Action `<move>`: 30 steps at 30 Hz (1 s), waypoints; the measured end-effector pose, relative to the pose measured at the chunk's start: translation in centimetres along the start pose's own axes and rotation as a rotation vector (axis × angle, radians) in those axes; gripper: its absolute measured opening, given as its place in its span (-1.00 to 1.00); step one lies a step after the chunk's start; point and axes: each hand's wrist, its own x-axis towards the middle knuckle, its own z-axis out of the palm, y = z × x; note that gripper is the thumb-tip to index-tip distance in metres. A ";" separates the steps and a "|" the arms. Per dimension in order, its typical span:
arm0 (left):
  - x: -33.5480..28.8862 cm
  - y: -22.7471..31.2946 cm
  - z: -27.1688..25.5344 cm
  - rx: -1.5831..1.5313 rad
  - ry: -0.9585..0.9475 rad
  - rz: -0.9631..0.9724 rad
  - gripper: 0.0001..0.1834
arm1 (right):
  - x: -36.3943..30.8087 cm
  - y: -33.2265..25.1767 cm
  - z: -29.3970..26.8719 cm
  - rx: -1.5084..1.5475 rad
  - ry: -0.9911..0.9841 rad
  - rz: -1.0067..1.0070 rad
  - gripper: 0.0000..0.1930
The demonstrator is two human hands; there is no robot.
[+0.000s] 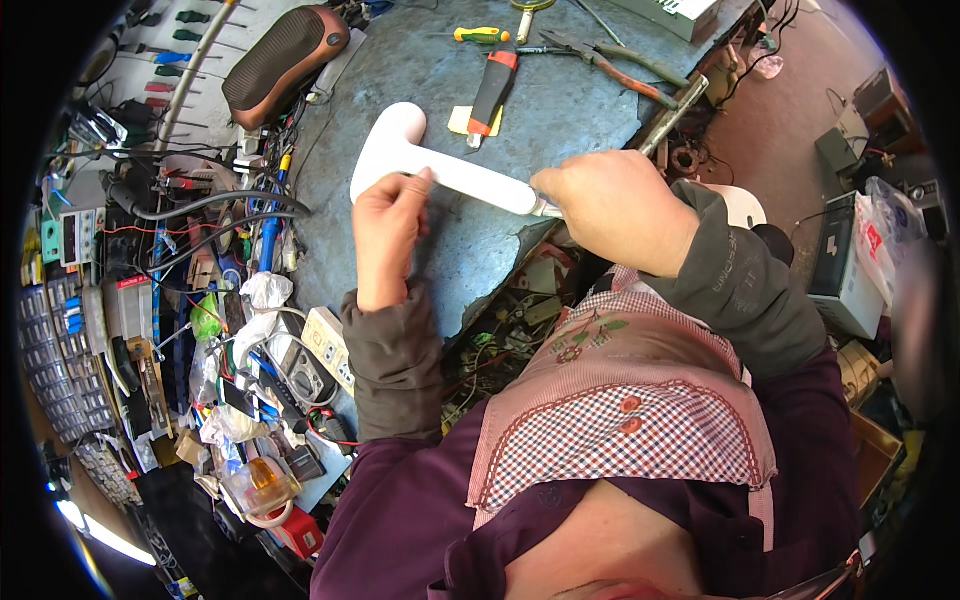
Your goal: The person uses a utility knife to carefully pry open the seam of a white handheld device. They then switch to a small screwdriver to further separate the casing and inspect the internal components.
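Note:
A white T-shaped handheld device [465,178] with a rounded head and a long handle lies across the blue-grey worktop [325,235]. My left hand [388,230] is closed at the handle near the head, thumb and forefinger pinching its edge. At the handle's far right end my right hand [620,205] is curled into a fist. A bit of metal shows between the fist and the handle tip; what the fingers hold is hidden. Beyond the handle, a red-and-black utility knife [492,90] rests partly on a yellow slip of paper [462,121].
Pliers [610,72] and a yellow-green screwdriver [481,35] lie at the back. A brown massage cushion [285,65] sits back left. Cables, a power strip [328,345] and small parts crowd the left. The worktop's worn edge [500,285] runs before me, with clutter below.

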 end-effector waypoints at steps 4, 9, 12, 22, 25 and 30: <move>-0.4 -0.3 2.3 0.046 0.440 0.478 -0.73 | -1.1 -0.2 1.5 0.106 0.125 0.031 -0.81; -0.6 -0.3 2.7 -0.120 0.269 0.187 -0.67 | -1.8 -0.3 1.9 0.250 0.161 0.074 -0.80; -0.8 0.1 3.5 -0.346 0.078 -0.091 -0.62 | -1.7 -0.1 1.6 0.315 0.127 0.100 -0.78; -1.0 -0.6 5.3 -0.625 0.019 -0.160 -0.48 | -0.9 0.3 2.9 0.490 0.152 0.126 -0.75; -0.6 -0.3 4.9 -0.691 0.117 -0.221 -0.40 | -0.6 -0.5 2.8 0.544 0.051 0.169 -0.72; 2.5 -1.2 3.2 -0.885 0.138 -0.235 -0.19 | 0.2 -1.9 3.4 0.656 0.014 0.147 -0.73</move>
